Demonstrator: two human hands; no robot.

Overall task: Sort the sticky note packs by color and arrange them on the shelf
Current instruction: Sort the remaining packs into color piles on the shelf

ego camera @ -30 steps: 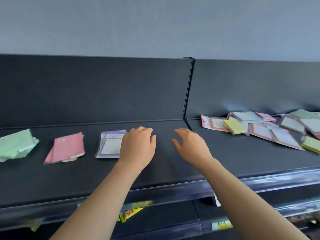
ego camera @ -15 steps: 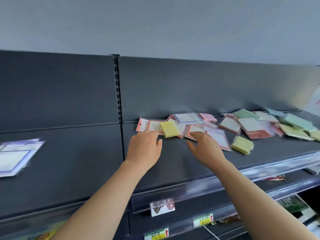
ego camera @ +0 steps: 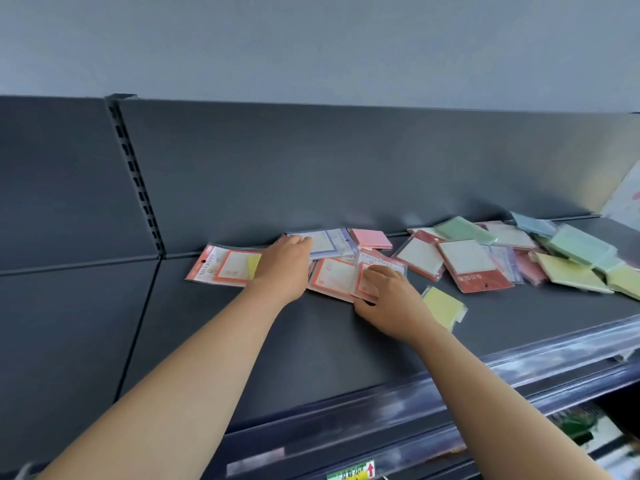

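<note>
Head view: left hand [ego camera: 282, 268] fingers on purple pack [ego camera: 332, 242], grip unclear; right hand [ego camera: 388, 303] pinches orange pack [ego camera: 364, 287].

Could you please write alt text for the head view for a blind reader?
Two bare hands reach into a jumbled pile of sticky note packs on a dark shelf: the left hand on a purple pack, the right hand pinching an orange-bordered pack.

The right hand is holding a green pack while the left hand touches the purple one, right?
No. The head view shows the right hand holding an orange-edged pack, not a green one. The left hand does touch the purple-edged pack.
</note>
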